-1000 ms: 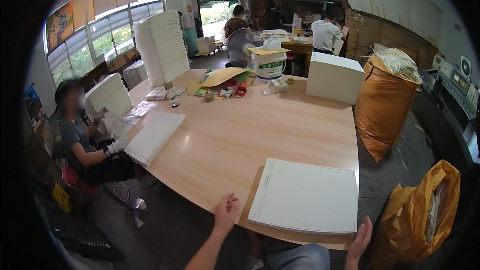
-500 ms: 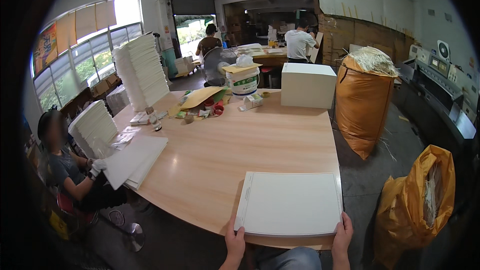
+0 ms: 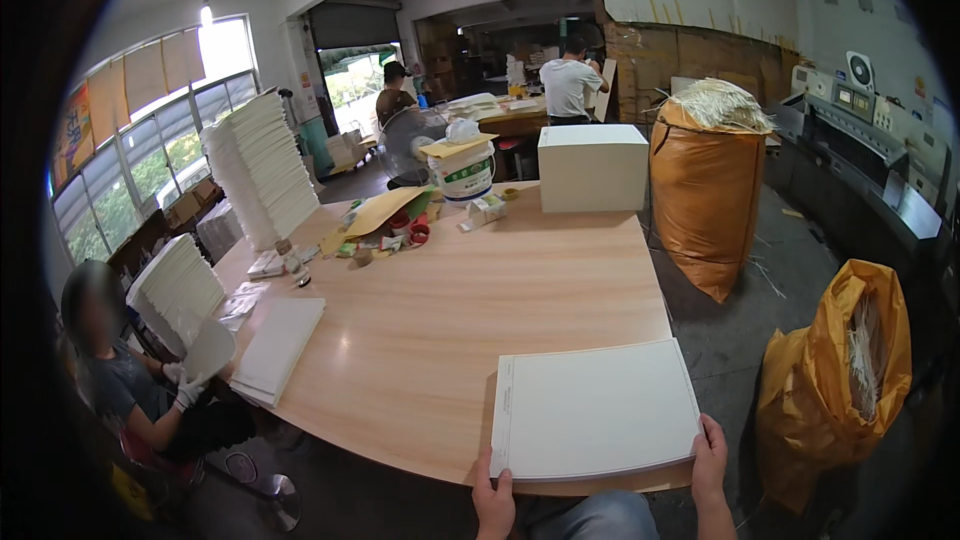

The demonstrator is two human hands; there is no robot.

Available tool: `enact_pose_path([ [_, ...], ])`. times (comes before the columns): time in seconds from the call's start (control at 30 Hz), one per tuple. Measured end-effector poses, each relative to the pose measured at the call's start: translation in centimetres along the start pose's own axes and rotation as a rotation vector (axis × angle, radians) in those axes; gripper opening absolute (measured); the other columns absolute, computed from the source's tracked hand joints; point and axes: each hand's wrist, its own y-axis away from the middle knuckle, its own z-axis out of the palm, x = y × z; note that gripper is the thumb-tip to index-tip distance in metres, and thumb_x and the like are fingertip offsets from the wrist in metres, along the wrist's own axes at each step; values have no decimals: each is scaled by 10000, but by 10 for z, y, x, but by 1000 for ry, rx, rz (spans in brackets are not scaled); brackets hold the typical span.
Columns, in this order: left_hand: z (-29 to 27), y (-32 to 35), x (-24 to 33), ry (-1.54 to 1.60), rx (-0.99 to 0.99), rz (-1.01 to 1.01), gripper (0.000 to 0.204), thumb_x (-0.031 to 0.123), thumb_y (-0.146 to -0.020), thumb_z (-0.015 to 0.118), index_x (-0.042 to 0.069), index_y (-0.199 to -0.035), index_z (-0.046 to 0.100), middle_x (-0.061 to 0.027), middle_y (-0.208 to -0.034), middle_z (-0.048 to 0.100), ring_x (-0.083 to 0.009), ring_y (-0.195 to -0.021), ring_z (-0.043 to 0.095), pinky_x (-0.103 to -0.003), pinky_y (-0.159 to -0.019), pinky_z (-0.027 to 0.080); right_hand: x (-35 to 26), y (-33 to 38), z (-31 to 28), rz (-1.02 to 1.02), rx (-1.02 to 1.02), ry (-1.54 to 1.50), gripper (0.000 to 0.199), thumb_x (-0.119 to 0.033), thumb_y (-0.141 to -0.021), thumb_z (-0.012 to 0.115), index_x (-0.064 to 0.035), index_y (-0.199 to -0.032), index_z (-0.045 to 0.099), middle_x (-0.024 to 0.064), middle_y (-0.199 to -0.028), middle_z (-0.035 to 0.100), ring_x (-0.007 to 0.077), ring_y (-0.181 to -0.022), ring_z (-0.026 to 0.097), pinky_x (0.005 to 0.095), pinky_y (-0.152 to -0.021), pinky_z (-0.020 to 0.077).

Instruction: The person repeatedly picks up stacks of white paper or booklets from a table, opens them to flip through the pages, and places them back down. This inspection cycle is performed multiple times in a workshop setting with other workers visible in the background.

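Unreadable print on the sheet stack [image 3: 597, 410], white bucket [image 3: 463, 178], orange banner [image 3: 74, 133].

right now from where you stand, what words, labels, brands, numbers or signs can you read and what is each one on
No text is clear enough to quote.
White sheet stack: fine print along the left margin, too small to read.
Green-labelled white bucket: label print too small to read surely.
Small carton: print too small.
Orange banner by the windows: large characters, blurred.

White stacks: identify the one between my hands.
The low stack at the near right, between your left hand and right hand; the others lie farther away.
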Motion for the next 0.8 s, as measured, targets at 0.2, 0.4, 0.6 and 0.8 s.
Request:
enact_pose_path([
  [0.2,-8,5,25,42,-61,-128,490,151,-1062,604,-31,-1509,521,-215,-1509,574,-359,-1402,514,-438,-1198,379,4,5,-28,-133,41,468,293,-201,-1055,600,48,-1193,666,173,-1118,726,229,-1047,686,385,-939,536],
  [0.4,-4,3,1,-102,-109,151,528,190,-1103,562,-2,-1582,448,-210,-1614,476,-378,-1489,433,-442,-1246,322,4,-2,-50,71,-154,476,468,-420,-1056,634,18,-891,618,101,-728,671,186,-708,658,394,-649,494],
  [0.6,-6,4,6,-94,-84,154,518,184,-1103,561,24,-1584,458,-205,-1609,484,-385,-1488,432,-449,-1242,331,20,-25,-68,291,-330,500,526,-446,-1046,656,17,-800,606,106,-705,672,173,-699,673,355,-651,512],
  [0.8,-2,-5,-11,-26,-62,91,504,90,-1058,586,34,-1552,500,-194,-1567,519,-361,-1452,468,-430,-1193,394,-1,-30,-52,193,-288,645,624,-556,-1066,576,-8,-784,666,-5,-673,568,105,-627,528,317,-561,406],
])
